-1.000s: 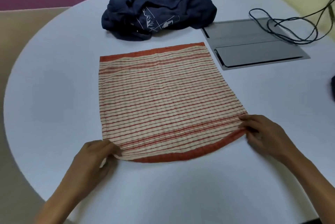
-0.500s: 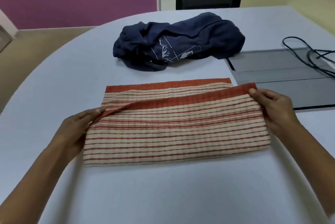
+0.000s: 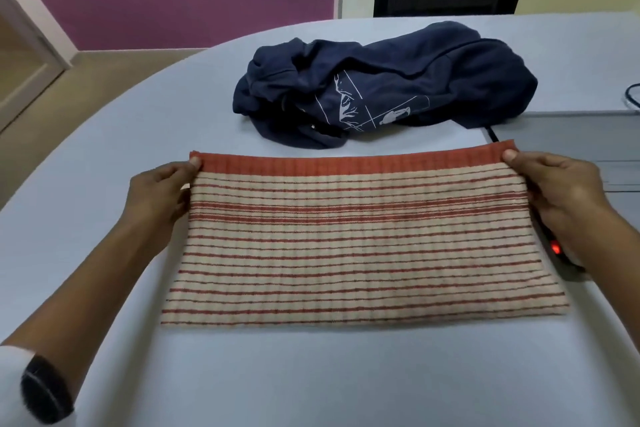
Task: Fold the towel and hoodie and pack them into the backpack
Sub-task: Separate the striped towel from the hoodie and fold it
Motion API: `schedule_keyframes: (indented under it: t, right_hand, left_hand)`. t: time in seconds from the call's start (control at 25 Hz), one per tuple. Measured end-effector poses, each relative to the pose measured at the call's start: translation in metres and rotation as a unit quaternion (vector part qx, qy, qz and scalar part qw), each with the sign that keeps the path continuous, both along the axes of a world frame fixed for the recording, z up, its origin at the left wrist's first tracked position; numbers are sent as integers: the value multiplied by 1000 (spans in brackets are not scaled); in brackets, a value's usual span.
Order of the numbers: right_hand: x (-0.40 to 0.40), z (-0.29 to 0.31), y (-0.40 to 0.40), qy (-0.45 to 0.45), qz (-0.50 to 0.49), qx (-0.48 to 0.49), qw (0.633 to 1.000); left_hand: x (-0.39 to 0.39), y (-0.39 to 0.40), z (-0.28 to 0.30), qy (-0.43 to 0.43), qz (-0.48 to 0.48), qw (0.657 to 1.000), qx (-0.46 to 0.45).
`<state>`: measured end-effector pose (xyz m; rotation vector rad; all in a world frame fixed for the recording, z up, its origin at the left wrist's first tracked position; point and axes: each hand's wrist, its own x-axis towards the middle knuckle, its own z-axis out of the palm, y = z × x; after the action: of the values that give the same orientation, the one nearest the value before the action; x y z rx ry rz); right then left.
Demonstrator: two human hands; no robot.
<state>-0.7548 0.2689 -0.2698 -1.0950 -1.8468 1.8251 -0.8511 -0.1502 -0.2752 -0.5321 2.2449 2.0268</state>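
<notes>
From the head camera, the towel [image 3: 360, 239] lies flat on the pale table [image 3: 311, 374], right in front of the person, folded in half into a wide strip. Its long way runs from left to right, and its short way runs away from the person. The left hand [image 3: 157, 194] pinches the far left corner, with the thumb on top of the red edge band. The right hand [image 3: 557, 191] pinches the far right corner the same way. So each hand is at one end of the long strip, and neither is nearer than the other. I think the next fold will bring one short end across to the other, so the hands must move sideways along the long way. The towel looks soft and thin, with little ribs, cream colour and many red stripes. It should bend easily and stay where it is put. The hoodie [image 3: 384, 87] sits just behind the towel, near but not touching it. It is dark blue, thick and floppy, all in a lumpy heap, with a white line drawing on it. It is not folded yet. A flat grey panel [image 3: 571, 129] lies on the table at the right. No backpack can be seen.
</notes>
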Motion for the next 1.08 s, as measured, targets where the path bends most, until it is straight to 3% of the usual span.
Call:
schedule_keyframes:
  t: [0.12,0.36,0.52,0.6,0.72,0.8,0.88,1.0,1.08]
  right_hand:
    - [-17,-7,1,-17,-5,35,999]
    - [-35,-19,2,-63,-13,209,976]
    - [-44,-27,1,-106,8,301,948]
    - [-44,-32,-5,-141,20,390,910]
    - [-37,-35,-44,-127,84,545,824]
    - [-30,-34,-100,-85,214,515,826]
    - [-22,-37,-161,-66,365,456,809]
    - [-19,-50,-213,-67,453,481,748]
    - [-22,-57,-207,-97,450,527,715]
  left_hand:
    - [-6,9,-14,24,29,992,-120]
    - [-9,18,-30,96,75,934,-337]
    - [-14,19,-38,88,79,904,-412]
    - [-10,20,-34,118,85,900,-411]
    - [6,37,-27,222,-43,900,-373]
    - [19,52,-36,207,-199,865,-411]
    - [26,58,-50,177,-285,819,-467]
    - [24,52,-66,178,-307,760,-544]
    - [23,51,-68,174,-301,750,-564]
